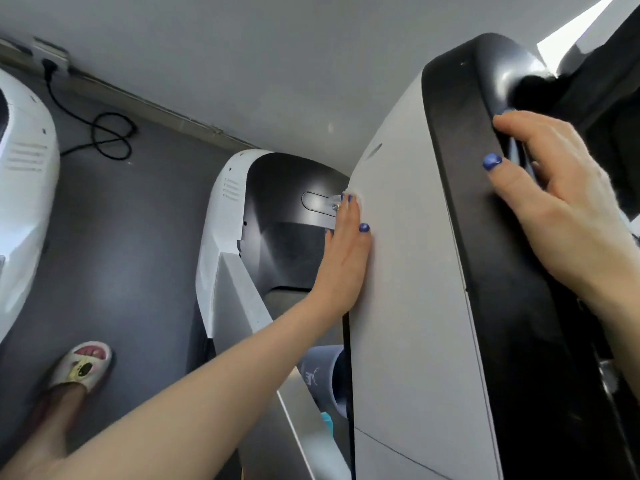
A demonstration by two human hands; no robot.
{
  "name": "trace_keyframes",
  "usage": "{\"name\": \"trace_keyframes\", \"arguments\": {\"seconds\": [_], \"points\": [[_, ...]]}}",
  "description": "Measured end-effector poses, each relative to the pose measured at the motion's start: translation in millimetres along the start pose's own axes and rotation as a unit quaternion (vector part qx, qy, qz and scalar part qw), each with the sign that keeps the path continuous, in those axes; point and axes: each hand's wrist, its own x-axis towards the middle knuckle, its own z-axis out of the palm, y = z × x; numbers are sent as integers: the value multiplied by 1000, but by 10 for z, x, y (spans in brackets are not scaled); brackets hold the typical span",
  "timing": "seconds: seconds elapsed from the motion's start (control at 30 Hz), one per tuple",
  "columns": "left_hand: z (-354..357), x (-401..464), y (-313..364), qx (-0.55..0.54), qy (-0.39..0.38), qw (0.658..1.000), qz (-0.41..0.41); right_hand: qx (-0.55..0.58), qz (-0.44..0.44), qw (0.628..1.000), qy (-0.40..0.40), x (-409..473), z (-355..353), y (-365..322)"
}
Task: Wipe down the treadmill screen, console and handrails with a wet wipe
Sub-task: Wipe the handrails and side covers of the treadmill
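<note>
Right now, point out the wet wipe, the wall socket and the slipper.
wet wipe (354,199), head view: white edge showing past the left hand's fingertips.
wall socket (52,57), head view: its middle, at the plug.
slipper (85,367), head view: the printed top strap.

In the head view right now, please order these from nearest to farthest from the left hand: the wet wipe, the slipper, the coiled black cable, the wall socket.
1. Wet wipe: under the left hand, at its fingertips, on the white panel.
2. Slipper: lower left, on the floor.
3. Coiled black cable: upper left, on the floor.
4. Wall socket: far upper left, at the wall's base.
</note>
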Motion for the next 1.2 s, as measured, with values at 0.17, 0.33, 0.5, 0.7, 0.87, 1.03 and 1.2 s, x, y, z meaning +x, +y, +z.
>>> {"name": "trace_keyframes", "arguments": {"seconds": [0.17,0.33,0.5,0.7,0.87,1.03,1.2], "points": [[20,-20,9,24,-4,999,47,7,-20,1000,1,-7,-2,8],[19,197,392,82,-13,985,152,13,-25,1000,-4,-1,2,17],[-81,222,269,107,-41,970,215,35,-9,999,-3,-4,-1,3],[-103,849,713,71,-15,988,135,54,8,998,-11,-1,-10,-29],[-159,432,511,98,-65,966,228,64,17,998,-14,15,-8,-27],[-217,872,749,101,-75,976,180,75,34,997,-10,27,3,-23],[-289,536,785,141,-117,952,247,88,51,995,2,11,19,-8]]}}
